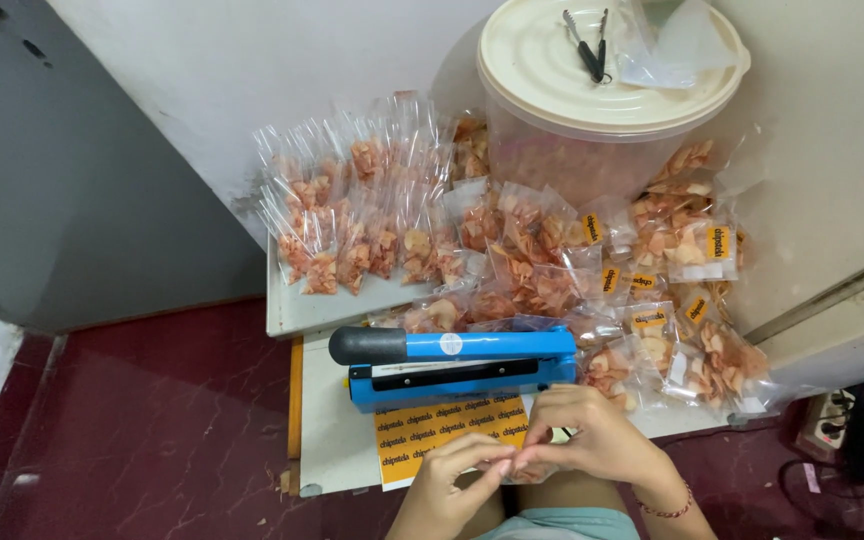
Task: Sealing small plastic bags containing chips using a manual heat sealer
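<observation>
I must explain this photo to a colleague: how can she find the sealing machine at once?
Start at the big round tub with the cream lid, then come down past the heap of clear snack bags. The blue heat sealer lies below it, the only blue thing, with a black handle.

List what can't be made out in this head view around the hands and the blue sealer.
- What the left hand and right hand pinch: hidden by the fingers.
- Sticker sheet: partly covered by both hands and the blue sealer.
- Tub contents: blurred behind its cloudy wall.
- Tongs tips: too small.
</observation>
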